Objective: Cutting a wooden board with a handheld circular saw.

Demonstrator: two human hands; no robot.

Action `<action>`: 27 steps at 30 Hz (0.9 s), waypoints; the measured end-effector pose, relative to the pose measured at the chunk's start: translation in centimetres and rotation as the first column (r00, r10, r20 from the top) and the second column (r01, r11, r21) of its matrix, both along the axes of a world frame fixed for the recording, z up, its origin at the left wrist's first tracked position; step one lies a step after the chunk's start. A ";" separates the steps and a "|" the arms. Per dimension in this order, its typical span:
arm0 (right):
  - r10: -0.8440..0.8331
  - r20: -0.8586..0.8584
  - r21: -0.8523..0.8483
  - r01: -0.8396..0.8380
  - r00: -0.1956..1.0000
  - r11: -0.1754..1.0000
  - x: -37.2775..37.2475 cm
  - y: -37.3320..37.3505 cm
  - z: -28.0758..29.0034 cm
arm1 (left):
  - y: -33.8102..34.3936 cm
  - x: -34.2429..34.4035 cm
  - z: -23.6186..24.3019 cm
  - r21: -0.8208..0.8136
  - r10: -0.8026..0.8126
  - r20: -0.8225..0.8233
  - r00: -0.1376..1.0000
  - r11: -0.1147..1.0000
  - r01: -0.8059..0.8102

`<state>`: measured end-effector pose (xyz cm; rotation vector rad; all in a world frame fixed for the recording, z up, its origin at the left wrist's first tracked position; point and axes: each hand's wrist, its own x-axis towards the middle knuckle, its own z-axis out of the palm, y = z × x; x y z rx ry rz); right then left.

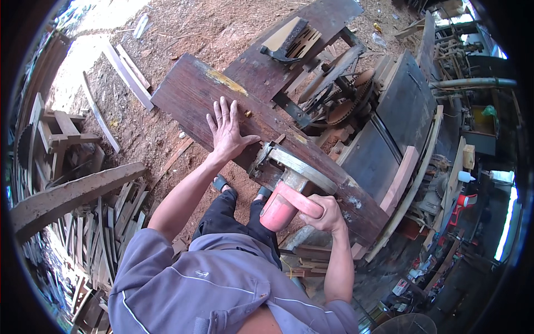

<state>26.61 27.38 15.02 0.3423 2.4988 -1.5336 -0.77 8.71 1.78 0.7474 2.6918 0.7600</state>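
Note:
My right hand (327, 214) is wrapped round the rear handle of a red handheld circular saw (278, 211) with a pale metal blade guard. The saw sits on a long, dark reddish-brown plank (186, 89) lying slantwise in front of me. Under the guard, the blade is hidden. To the left of the saw, my left hand (227, 133) lies flat on the same plank with its fingers spread and its thumb toward the saw's front.
Beyond the plank, a hand plane (281, 53) rests on another dark board (334, 14). A machine with toothed wheels (350, 100) stands right of it, beside a dark tabletop (409, 100). Wood offcuts (105, 228) and a thick beam (78, 192) lie at left. Sawdust covers the ground.

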 end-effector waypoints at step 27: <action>0.076 -0.119 -0.001 -0.077 0.990 0.997 0.3 0.7 -1.2 | 0.0 -1.2 -0.6 -0.032 -0.098 -0.021 0.995 0.995 0.098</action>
